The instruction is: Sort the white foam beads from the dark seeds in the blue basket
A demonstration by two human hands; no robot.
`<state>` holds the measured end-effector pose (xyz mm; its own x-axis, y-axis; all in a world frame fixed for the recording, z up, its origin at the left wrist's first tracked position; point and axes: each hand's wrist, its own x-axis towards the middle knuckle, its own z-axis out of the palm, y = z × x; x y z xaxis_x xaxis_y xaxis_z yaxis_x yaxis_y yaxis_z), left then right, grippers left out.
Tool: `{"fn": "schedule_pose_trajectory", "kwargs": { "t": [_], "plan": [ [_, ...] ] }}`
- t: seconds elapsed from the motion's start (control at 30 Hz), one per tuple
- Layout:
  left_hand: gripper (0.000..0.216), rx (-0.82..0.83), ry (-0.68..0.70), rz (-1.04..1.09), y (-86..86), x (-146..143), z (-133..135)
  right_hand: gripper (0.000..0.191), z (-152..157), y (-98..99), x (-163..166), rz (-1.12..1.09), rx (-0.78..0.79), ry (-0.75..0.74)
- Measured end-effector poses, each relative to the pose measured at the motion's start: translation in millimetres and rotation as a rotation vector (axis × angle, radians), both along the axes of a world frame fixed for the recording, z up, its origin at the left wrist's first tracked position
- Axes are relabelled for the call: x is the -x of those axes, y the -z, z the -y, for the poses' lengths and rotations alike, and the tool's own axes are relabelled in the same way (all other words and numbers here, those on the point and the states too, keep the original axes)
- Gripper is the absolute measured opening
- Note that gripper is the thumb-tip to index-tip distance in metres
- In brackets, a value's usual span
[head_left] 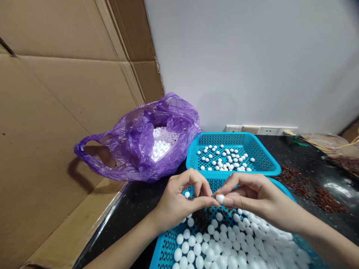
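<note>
A small white ball [220,198] is pinched between the thumb and fingers of my right hand [256,192]. My left hand [182,196] meets it from the other side, thumb and fingertips pressed together. Anything between the left fingertips is too small to make out. Both hands are above the near blue basket [165,246], which holds many loose white balls [215,248]. Dark reddish-brown bits [202,220] lie in this basket, below my hands and partly hidden by them.
Behind stands a second blue basket [262,157] with scattered white balls. Left of it, an open purple plastic bag [134,149] holds more. Reddish-brown bits [328,200] lie on the black counter [126,209]. Cardboard [56,93] borders the left; wall sockets [268,130] line the back.
</note>
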<state>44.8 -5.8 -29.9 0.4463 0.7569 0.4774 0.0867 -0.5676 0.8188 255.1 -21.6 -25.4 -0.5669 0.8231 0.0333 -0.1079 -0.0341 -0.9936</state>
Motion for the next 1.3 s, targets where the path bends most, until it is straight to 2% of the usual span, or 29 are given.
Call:
{"fn": "schedule_pose_trajectory", "kwargs": {
  "t": [0.4, 0.53, 0.63, 0.77, 0.9, 1.0, 1.1, 1.2, 1.3],
  "plan": [
    [0.031, -0.190, -0.109, -0.069, 0.9, 0.0, -2.4, 0.012, -2.4, -2.3, 5.0, -0.042, 0.015, 0.071],
    [0.027, -0.192, -0.084, -0.146, 0.3, 1.1, -4.0, 0.014, -6.6, 0.2, 3.7, -0.039, 0.010, 0.138],
    [0.024, -0.170, -0.037, -0.236, -1.0, 0.1, -4.6, 0.019, -13.4, 4.1, 0.9, -0.047, 0.018, 0.250],
    [0.019, -0.157, 0.008, -0.373, -2.1, -1.3, -3.9, 0.025, -25.2, 11.5, -5.4, -0.083, 0.056, 0.493],
    [0.017, -0.196, 0.023, -0.409, -2.4, -1.4, -2.4, 0.026, -32.4, 16.4, -10.8, -0.206, 0.182, 0.566],
    [0.017, -0.206, 0.014, -0.428, -2.4, -1.8, -2.3, 0.023, -33.2, 15.5, -11.4, -0.287, 0.200, 0.578],
    [0.016, -0.166, -0.043, -0.495, -2.3, -2.6, -2.6, 0.019, -31.3, 13.2, -9.7, -0.190, 0.142, 0.539],
    [0.009, -0.097, -0.055, -0.660, -1.6, -3.3, -2.4, 0.012, -26.4, 12.7, -5.9, 0.043, -0.047, 0.397],
    [0.008, -0.087, 0.021, -0.854, -0.1, -3.3, -1.7, 0.004, -18.5, 14.0, -2.3, 0.387, -0.319, 0.167]
  ]
}}
